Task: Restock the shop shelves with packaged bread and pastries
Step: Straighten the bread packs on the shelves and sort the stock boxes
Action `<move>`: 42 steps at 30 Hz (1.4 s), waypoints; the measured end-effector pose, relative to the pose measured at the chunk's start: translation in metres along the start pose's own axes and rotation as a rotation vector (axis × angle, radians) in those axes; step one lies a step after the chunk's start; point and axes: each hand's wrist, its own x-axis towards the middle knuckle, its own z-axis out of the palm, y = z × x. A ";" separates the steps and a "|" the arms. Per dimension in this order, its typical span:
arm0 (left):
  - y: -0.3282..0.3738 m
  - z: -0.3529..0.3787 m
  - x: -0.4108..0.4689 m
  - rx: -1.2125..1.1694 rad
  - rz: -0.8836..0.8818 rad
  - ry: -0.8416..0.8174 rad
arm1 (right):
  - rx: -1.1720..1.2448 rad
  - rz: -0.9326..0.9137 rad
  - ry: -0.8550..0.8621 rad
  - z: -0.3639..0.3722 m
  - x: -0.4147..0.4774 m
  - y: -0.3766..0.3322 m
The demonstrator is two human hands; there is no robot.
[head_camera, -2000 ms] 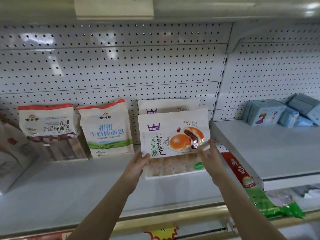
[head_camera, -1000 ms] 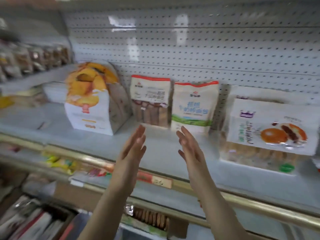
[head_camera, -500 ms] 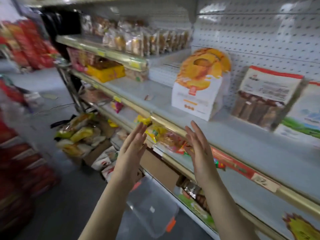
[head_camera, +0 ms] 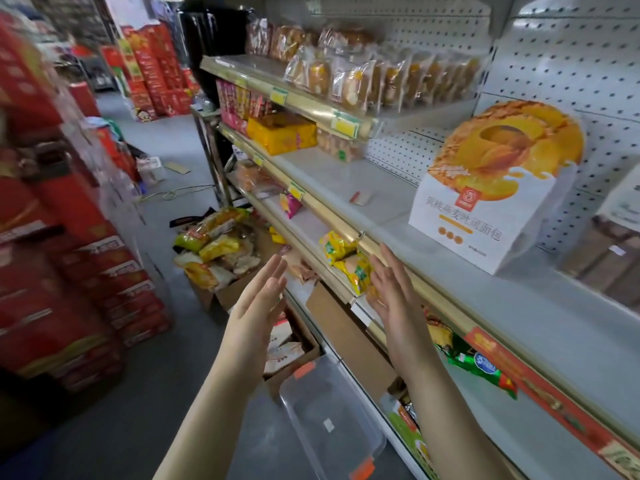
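Our L hand (head_camera: 258, 299) and R hand (head_camera: 391, 289) are both raised, fingers straight and slightly spread, palms facing each other w/ a clear gap between. Both are released and empty. The R hand overlaps some glossy yellow packets (head_camera: 346, 261) on a lower tier; we can't tell if it touches them.

The packaged bread is on the grey shelf (head_camera: 346, 188) to our right. The nearest is a tall white bread bag (head_camera: 491, 209), upright, boxy at the base and rounded on top, w/ an orange ring-loaf print, standing against the white pegboard back (head_camera: 571, 64). Just beside it at the frame edge is a clear pack of brown loaf slices (head_camera: 606, 261). On the tier above there's a row of buns in crinkly clear wrap (head_camera: 381, 81), standing on edge, approx. side by side.

The shelf fronts carry a shiny gold rail (head_camera: 311, 202) w/ yellow tags. On the floor, an open cardboard box (head_camera: 221, 258) is heaped w/ soft packets. Below our hands lies a clear, rectangular plastic bin (head_camera: 332, 414) w/ orange clips. Red cartons (head_camera: 69, 271) are stacked at left, blurred.
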 end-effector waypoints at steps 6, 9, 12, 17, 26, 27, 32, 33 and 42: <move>-0.003 -0.027 0.010 -0.013 -0.009 0.122 | 0.098 0.081 -0.115 0.038 0.031 0.026; -0.003 -0.052 0.019 -0.019 -0.028 0.180 | 0.104 0.099 -0.189 0.069 0.047 0.036; -0.008 -0.081 0.031 -0.023 -0.055 0.199 | 0.132 0.117 -0.202 0.099 0.061 0.047; -0.005 -0.161 0.055 -0.050 -0.105 0.211 | 0.163 0.169 -0.178 0.180 0.084 0.072; 0.006 -0.316 0.095 -0.044 -0.164 0.243 | 0.185 0.228 -0.087 0.329 0.121 0.113; 0.006 -0.326 0.099 -0.043 -0.173 0.240 | 0.183 0.237 -0.078 0.337 0.123 0.114; -0.003 -0.354 0.132 -0.040 -0.227 0.194 | 0.145 0.252 -0.036 0.356 0.147 0.123; -0.006 -0.357 0.141 -0.045 -0.238 0.188 | 0.144 0.249 -0.025 0.356 0.155 0.128; -0.046 -0.379 0.245 0.036 -0.362 0.149 | 0.112 0.332 0.070 0.361 0.253 0.182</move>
